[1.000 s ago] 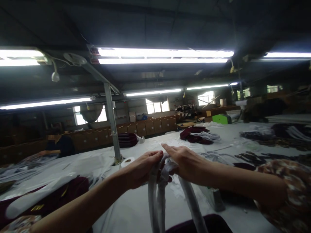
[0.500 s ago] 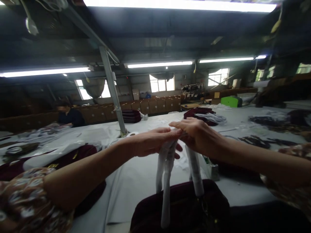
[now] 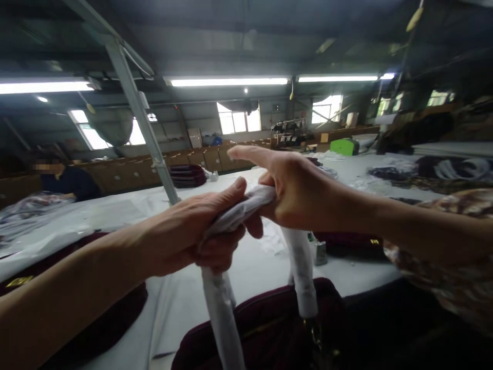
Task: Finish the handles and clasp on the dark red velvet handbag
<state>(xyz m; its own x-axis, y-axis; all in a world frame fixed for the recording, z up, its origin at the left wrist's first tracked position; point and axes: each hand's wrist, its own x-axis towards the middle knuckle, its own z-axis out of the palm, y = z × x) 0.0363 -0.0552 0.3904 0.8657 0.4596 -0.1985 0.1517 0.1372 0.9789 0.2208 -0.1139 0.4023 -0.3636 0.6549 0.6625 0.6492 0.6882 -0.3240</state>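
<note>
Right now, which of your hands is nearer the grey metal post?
Left. The left hand, gripping the white-wrapped bag handle, is in front of the grey metal post and slightly right in view; the right hand, also on the handle, is farther right.

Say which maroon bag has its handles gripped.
The front bag, bottom centre: its white-wrapped handles run up into the left hand and right hand. Neither hand grips any other, such as the left bag or the right bag.

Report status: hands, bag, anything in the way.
Left hand closed around white-wrapped, curved bag handle; right hand curled over it. Dark maroon bag with rounded corners below. Small grey blocky object beyond bag, apart from hands.
</note>
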